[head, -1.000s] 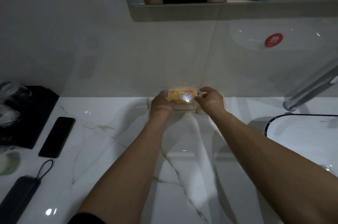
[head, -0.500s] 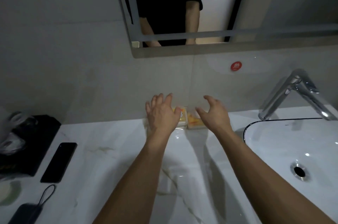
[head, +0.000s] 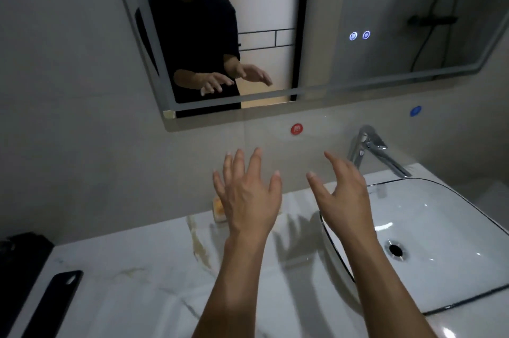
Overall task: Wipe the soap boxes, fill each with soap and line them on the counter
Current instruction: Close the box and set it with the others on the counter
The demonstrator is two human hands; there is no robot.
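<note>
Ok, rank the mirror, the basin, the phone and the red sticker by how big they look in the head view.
1. mirror
2. basin
3. phone, cut off by the frame edge
4. red sticker

The basin sits nearer the camera, so true sizes stay unsure.

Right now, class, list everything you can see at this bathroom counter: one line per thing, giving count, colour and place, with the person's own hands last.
Soap box: one visible, pale with orange soap, at the wall, mostly hidden behind the left hand; any others are hidden.
Counter: one, white marble with veins, across the bottom.
Basin: one, white with a dark rim, right.
Tap: one, chrome, behind the basin.
Mirror: one, on the wall above, with two lit buttons.
Red sticker: one, under the mirror.
Blue sticker: one, wall right.
Phone: one, black, bottom left.
Dark object: one, black, far left.
Left hand: fingers spread, holding nothing.
Right hand: fingers spread, holding nothing.
</note>
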